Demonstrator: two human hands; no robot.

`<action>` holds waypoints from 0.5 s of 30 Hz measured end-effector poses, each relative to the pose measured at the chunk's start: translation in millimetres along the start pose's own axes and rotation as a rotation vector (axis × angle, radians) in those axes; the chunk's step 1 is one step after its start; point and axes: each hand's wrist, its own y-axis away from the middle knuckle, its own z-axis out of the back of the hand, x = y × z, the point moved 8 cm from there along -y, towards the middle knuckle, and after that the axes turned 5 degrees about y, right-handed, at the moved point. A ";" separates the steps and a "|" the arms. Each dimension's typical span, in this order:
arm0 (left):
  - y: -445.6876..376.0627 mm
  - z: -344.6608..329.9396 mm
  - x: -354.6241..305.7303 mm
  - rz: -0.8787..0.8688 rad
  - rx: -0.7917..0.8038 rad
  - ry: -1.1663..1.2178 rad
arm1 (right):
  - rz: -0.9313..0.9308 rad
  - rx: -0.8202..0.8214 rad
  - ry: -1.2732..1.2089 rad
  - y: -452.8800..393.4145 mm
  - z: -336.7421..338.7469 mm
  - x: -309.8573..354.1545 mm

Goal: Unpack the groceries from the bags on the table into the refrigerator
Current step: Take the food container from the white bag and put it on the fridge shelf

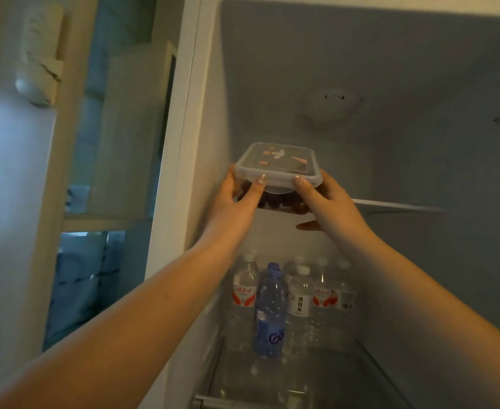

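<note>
while both hands grip it, container (pixel 276 163) overhangs shelf edge (pixel 396 205).

Clear glossy plastic container (pixel 278 172), clear plastic bottles (pixel 299 302), smooth glass shelf (pixel 396 205).

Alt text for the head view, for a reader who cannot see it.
Both hands, left hand and right hand, hold a lidded food container at the upper shelf of an open refrigerator. Water bottles stand on the shelf below.
</note>
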 end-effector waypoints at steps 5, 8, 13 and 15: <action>-27.7 -6.8 10.3 -0.014 -0.034 0.036 | -0.130 -0.025 0.085 -23.0 4.5 1.2; -39.8 -9.9 16.1 0.012 -0.049 0.022 | -0.231 -0.024 0.162 -36.8 5.1 -0.3; -50.5 -13.7 20.9 0.044 -0.032 -0.037 | -0.333 0.002 0.191 -50.3 1.8 -5.7; -50.6 -12.6 24.4 0.071 -0.023 -0.042 | -0.324 0.006 0.204 -50.5 0.9 -7.9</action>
